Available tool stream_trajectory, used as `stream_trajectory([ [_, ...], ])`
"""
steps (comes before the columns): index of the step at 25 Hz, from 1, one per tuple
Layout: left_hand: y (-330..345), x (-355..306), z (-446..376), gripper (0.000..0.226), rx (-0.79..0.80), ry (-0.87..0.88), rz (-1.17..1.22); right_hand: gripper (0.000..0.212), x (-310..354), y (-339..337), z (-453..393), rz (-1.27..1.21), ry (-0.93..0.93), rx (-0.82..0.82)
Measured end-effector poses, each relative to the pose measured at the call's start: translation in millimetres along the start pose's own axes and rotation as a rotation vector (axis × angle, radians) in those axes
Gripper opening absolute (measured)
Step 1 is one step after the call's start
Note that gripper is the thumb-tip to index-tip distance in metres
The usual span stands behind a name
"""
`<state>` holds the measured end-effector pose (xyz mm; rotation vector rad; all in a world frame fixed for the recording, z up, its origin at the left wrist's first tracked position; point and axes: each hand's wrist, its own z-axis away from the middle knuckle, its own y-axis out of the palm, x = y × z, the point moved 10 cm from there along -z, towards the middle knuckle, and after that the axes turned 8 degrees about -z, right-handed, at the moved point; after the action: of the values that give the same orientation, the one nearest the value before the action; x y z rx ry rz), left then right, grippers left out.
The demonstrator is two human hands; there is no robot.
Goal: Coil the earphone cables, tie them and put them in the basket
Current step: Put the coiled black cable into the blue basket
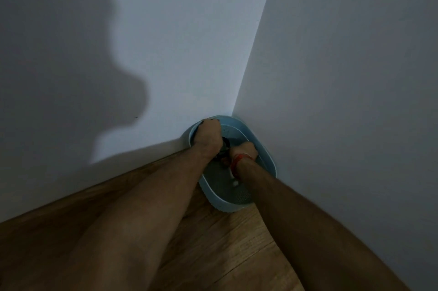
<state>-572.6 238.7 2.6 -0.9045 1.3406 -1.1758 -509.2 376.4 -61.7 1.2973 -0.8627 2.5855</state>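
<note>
A light blue oval basket [265,146] stands in the corner where two walls meet the wooden table. Both my hands reach into it. My left hand [209,136] is over the basket's far left side, fingers curled. My right hand [245,151], with a red thread at the wrist, is closed beside it. Between the two hands sits a dark coiled earphone cable [224,148], touched by both; which hand grips it is unclear. A white earphone piece [234,181] lies on the basket floor near my right wrist.
White walls [189,54] close in behind and to the right [343,77] of the basket. The wooden table surface [213,238] stretches toward me between my forearms. A large shadow falls on the left wall.
</note>
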Motion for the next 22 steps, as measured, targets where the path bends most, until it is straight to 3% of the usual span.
stream_trajectory([
  [7, -25, -17, 11, 0.027, -0.043, 0.154, -0.141, 0.036, 5, -6, 15, 0.085, 0.017, -0.030],
  [12, -122, 62, 73, 0.005, -0.301, 0.049, 0.279, 0.045, 29, -18, 49, 0.232, -0.119, 0.054],
  [15, -138, 149, 154, 0.009, -0.408, -0.104, 0.575, 0.033, 64, -26, 104, 0.227, -0.398, -0.022],
  [18, -125, 243, 258, 0.013, -0.471, -0.298, 0.527, 0.024, 98, -14, 203, 0.198, -0.776, -0.041],
  [22, -77, 324, 388, 0.018, -0.348, -0.441, 0.357, 0.027, 65, 59, 327, 0.216, -1.120, 0.250],
])
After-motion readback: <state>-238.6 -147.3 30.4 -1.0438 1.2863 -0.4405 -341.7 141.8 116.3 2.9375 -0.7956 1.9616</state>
